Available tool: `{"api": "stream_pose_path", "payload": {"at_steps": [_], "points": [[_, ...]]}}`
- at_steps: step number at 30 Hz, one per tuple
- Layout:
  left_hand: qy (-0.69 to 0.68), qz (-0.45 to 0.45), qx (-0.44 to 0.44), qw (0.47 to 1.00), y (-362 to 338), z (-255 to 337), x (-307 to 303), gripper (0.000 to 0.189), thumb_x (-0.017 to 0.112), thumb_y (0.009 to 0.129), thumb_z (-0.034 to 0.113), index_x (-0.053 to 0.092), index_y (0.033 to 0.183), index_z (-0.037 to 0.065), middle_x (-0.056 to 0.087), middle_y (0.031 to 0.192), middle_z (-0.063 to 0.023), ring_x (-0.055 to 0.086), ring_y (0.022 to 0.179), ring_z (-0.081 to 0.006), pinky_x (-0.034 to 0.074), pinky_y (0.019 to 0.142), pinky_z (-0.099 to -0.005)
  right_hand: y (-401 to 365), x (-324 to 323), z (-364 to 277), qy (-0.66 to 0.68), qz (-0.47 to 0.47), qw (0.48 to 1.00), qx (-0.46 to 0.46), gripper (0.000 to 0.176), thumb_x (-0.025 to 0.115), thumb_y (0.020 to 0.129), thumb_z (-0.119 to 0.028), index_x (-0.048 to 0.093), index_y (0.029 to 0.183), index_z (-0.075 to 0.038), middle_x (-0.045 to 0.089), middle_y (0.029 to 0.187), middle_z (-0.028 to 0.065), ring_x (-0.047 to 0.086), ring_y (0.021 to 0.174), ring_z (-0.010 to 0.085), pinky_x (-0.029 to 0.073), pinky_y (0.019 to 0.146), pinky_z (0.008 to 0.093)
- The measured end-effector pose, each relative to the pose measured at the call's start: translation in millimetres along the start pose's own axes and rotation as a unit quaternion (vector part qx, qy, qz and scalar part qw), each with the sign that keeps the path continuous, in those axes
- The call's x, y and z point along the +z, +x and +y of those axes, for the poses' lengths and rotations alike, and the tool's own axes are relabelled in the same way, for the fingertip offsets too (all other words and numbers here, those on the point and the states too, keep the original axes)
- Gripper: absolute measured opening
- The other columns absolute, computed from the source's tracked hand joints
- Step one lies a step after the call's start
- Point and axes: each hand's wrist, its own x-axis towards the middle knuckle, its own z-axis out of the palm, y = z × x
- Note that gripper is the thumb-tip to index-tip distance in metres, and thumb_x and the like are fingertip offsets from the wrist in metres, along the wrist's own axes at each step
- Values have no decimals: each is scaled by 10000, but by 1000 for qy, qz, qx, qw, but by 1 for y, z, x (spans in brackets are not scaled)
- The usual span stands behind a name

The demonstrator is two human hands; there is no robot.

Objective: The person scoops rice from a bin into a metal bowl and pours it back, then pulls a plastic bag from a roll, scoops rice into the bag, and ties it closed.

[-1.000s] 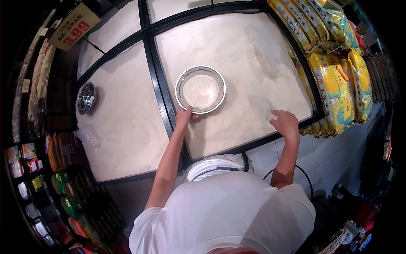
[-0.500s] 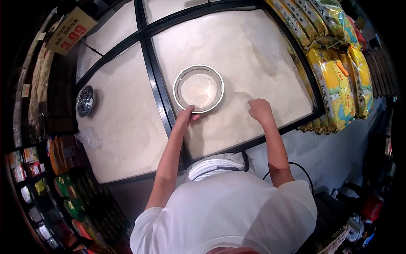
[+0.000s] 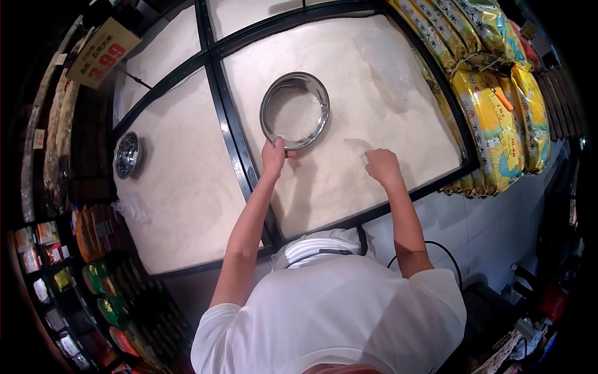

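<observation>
My left hand (image 3: 273,157) grips the near rim of a round stainless steel bowl (image 3: 319,95), thumb over the edge and fingers beneath. The bowl is tilted over white rice (image 3: 336,193) in the front right compartment, with a pale, rice-coloured bottom showing inside. To its right, my right hand (image 3: 384,166) is closed low over the same rice. A faint, see-through edge shows beside its fingertips; what it holds I cannot tell.
Black dividers (image 3: 227,118) separate the rice compartments. A small metal bowl (image 3: 127,154) and clear plastic (image 3: 132,207) lie at left. A price sign (image 3: 103,53) stands behind them. Yellow rice bags (image 3: 489,131) are stacked at right; packaged goods (image 3: 99,277) fill shelves at lower left.
My left hand has lifted the bowl away from me and tilted it more, so more of its inner wall shows. My right hand has barely moved.
</observation>
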Motion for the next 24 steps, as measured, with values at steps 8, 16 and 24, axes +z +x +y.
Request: {"api": "stream_pose_path", "payload": {"at_steps": [8, 16, 24], "points": [[211, 73, 191, 956, 22, 22, 9, 169, 422, 975, 135, 420, 1077, 0, 643, 796, -163, 685, 634, -271, 529, 600, -396, 1, 7, 3, 21, -1, 1000, 12, 110, 596, 746, -103, 689, 784, -59, 678, 780, 174, 673, 778, 345, 535, 709, 444], [274, 120, 370, 880, 39, 46, 10, 240, 446, 899, -54, 398, 1124, 15, 644, 795, -183, 694, 716, -292, 524, 627, -383, 2, 6, 2, 13, -9, 1000, 13, 103, 587, 756, -102, 676, 786, -58, 675, 771, 171, 671, 772, 345, 533, 702, 448], [1, 62, 116, 991, 92, 47, 3, 292, 441, 986, 205, 538, 1082, -53, 667, 869, -102, 665, 646, -184, 576, 605, -293, 0, 1, -1, 26, 17, 999, 9, 78, 591, 770, -65, 653, 724, -53, 666, 728, 158, 674, 741, 329, 535, 664, 441]]}}
